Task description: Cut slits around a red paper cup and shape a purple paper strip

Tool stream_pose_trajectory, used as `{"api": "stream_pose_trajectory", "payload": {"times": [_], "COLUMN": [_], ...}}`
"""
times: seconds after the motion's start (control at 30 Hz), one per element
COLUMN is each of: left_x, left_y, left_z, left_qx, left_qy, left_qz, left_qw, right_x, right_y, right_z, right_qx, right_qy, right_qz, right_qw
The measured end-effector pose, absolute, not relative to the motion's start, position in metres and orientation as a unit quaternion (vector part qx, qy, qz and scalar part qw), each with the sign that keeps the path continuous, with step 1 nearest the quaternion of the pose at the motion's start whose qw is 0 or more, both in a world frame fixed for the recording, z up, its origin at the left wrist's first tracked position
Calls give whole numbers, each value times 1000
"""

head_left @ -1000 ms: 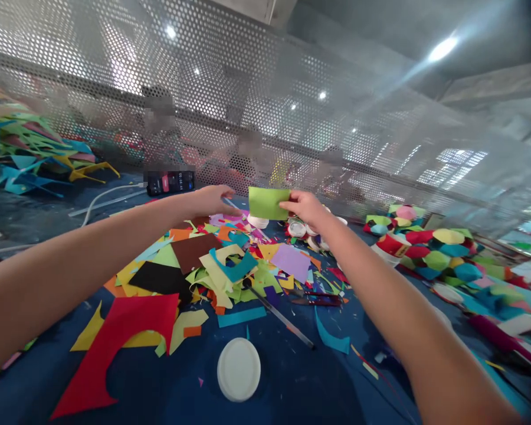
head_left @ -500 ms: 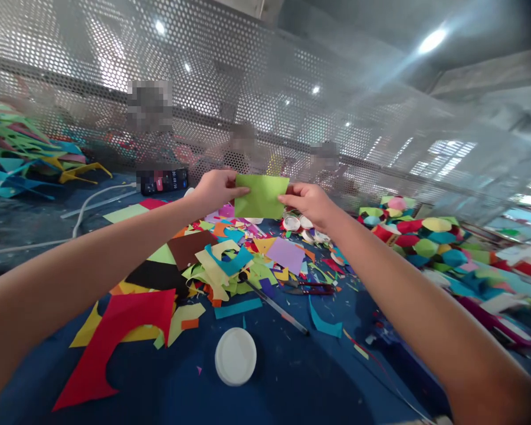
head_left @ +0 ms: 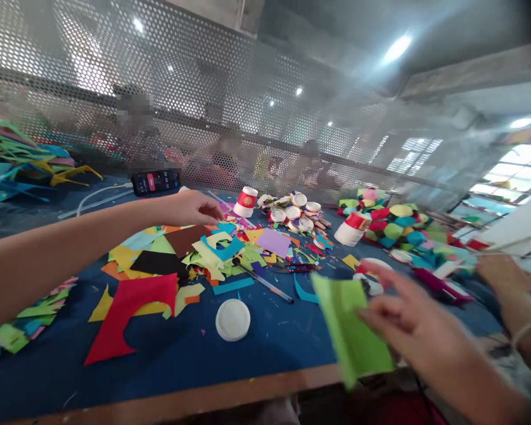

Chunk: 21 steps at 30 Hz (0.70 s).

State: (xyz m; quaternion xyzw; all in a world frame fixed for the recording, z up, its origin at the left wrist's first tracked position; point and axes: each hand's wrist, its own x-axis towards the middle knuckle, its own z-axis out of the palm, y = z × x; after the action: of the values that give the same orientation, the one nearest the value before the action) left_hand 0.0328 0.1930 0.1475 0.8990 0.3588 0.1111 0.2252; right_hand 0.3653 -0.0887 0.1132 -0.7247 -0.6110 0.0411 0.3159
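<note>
The green paper sheet (head_left: pixel 351 339) hangs pinched in the right hand (head_left: pixel 409 324) near the desk's (head_left: pixel 168 369) front edge — blurred. Beyond that grip lie a white lid (head_left: pixel 233 319) and a pen (head_left: pixel 265 283). The left hand (head_left: pixel 194 208), fingers loosely curled and holding nothing, rests over paper scraps (head_left: pixel 194 254); just past it a red cup (head_left: pixel 246 202) stands upright — contents hidden.

1 white lid (head_left: pixel 233 319), 2 red cups (head_left: pixel 246 202), 1 phone (head_left: pixel 155 181)
</note>
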Motion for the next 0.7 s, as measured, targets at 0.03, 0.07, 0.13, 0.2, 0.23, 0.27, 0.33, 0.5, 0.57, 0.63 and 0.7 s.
{"api": "stream_pose_trajectory", "payload": {"times": [0.03,0.07,0.13,0.2,0.23,0.27,0.33,0.5,0.57,0.63,0.7], "left_x": [38,47,71,100,114,126,145,160,159,155,151], "left_y": [195,197,202,208,211,214,219,230,234,238,242], "left_z": [146,143,135,126,121,116,108,99,98,98,99], "left_qx": [901,901,895,891,889,888,888,894,896,897,898], "left_qy": [370,381,407,424,429,433,437,429,426,424,424], "left_qz": [104,98,89,76,68,60,41,-7,-16,-17,-11], "left_qw": [202,183,158,146,143,140,135,125,122,120,117], "right_x": [361,356,343,330,324,318,310,301,301,300,298], "right_y": [-94,-96,-95,-93,-93,-96,-105,-124,-123,-121,-119], "right_z": [92,73,46,35,33,34,34,21,13,7,3], "right_qx": [-722,-730,-751,-738,-717,-689,-628,-569,-582,-592,-596], "right_qy": [-613,-610,-595,-596,-604,-623,-679,-769,-765,-754,-748], "right_qz": [75,74,-32,-164,-219,-253,-271,-221,-212,-217,-227], "right_qw": [312,300,285,271,269,270,267,192,177,181,184]}}
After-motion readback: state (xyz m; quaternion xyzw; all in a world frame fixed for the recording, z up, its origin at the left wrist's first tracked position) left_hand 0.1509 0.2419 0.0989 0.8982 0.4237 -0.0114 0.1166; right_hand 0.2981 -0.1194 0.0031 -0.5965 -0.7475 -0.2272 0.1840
